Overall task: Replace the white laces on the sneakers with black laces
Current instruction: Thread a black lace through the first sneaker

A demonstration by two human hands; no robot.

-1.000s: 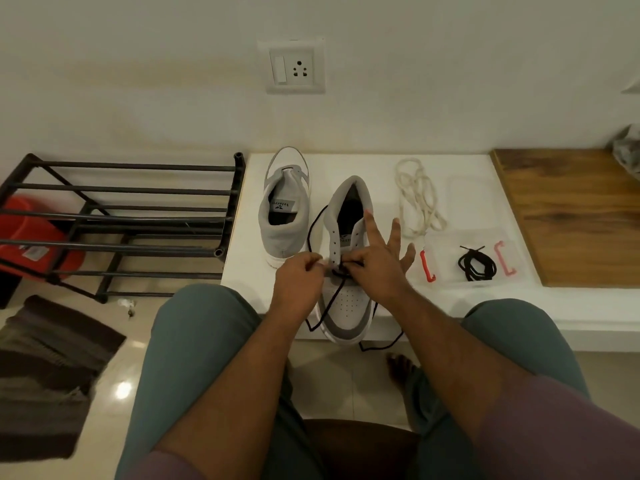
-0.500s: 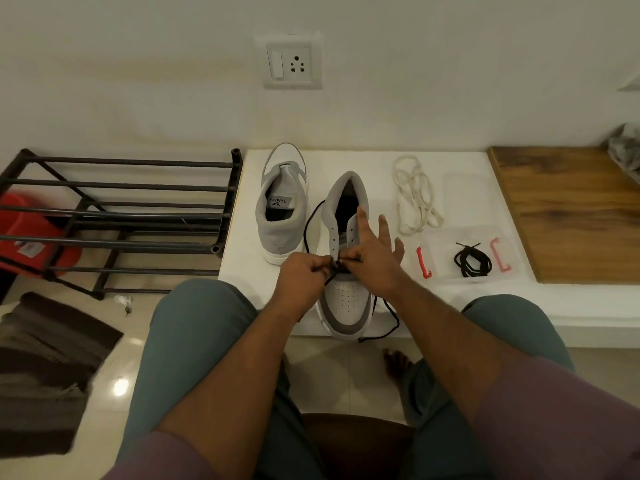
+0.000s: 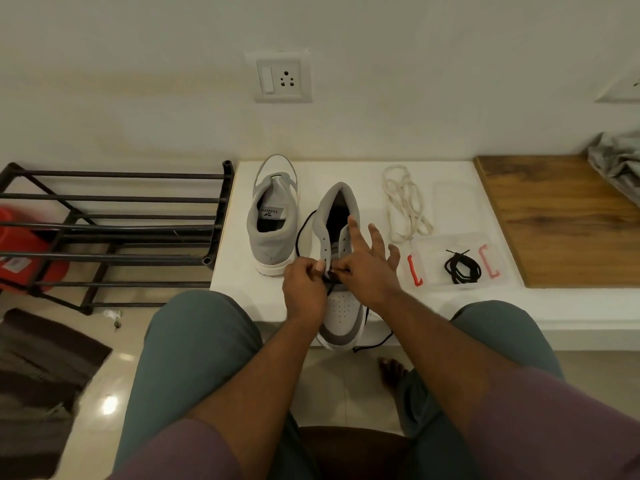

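Note:
Two grey and white sneakers stand on a white ledge. The right sneaker points toe toward me, and a black lace runs through its lowest eyelets, looping out on the left and trailing off the ledge on the right. My left hand pinches the lace at the eyelets. My right hand pinches it from the other side, its other fingers spread over the tongue. The left sneaker has no lace and shows its heel. The removed white laces lie in a heap to the right.
A clear plastic box with red clips holds a coiled second black lace. A wooden board lies at the right, a black metal shoe rack stands at the left with a red tub behind it. A dark mat covers the floor.
Both hands stay at the lowest eyelets, working the black lace. The trailing lace end at the ledge's front has shifted slightly. The camera tilted a little.

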